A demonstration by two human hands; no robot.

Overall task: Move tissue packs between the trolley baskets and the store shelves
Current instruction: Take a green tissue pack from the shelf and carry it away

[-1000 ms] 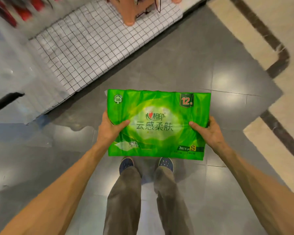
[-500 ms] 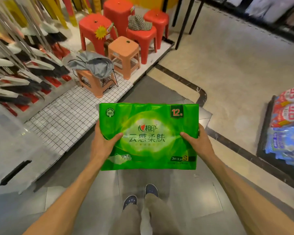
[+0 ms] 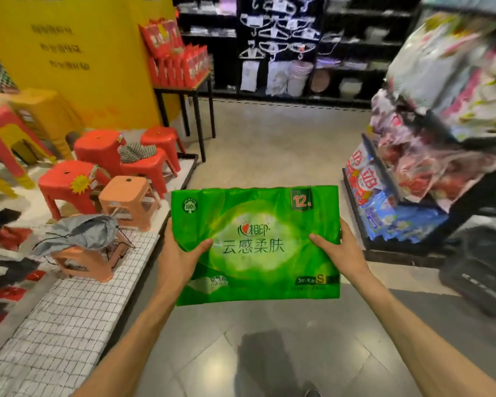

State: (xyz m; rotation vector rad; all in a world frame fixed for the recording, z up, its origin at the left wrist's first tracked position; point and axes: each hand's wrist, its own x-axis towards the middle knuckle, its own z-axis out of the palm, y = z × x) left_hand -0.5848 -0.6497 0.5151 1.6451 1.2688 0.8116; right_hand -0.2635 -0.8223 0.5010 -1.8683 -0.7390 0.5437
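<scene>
A large green tissue pack (image 3: 255,224) with white Chinese lettering and a "12" label is held flat in front of me at waist height. My left hand (image 3: 178,253) grips its left edge, thumb on top. My right hand (image 3: 341,250) grips its right edge the same way. A black store shelf (image 3: 407,207) at the right carries blue, red and pink tissue packs, blurred in its upper tiers. A dark basket (image 3: 481,270) shows at the lower right edge; I cannot tell whether it belongs to a trolley.
Red and orange plastic stools (image 3: 126,199) stand on a low white gridded platform (image 3: 69,310) at the left, one with a grey cloth (image 3: 80,233) over it. A yellow wall, a black table with red packs (image 3: 181,61) and dark shelving lie ahead. Grey tiled floor runs between.
My view has lifted from the floor and my feet to the aisle ahead. The shelf at the right has come into sight. Both hands keep the same hold on the green pack.
</scene>
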